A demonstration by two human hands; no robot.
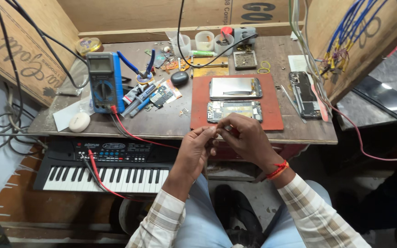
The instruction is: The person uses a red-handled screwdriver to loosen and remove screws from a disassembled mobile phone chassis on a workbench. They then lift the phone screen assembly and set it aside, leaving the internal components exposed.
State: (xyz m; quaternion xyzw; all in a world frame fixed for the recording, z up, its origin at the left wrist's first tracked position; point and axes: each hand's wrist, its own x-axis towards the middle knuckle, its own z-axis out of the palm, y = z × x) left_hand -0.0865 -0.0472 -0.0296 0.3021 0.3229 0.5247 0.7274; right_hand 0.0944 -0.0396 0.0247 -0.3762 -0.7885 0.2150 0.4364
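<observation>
Below the table's front edge, a tiny part [226, 128], too small to identify, sits pinched between fingertips of left hand [197, 151] and right hand [249, 138].

The left hand [197, 149] and right hand [246, 135] meet fingertip to fingertip, fingers pinched. Checked-sleeved forearms run in from five and seven o'clock.

Tiny part [226, 128] between fingertips, indistinct
</observation>
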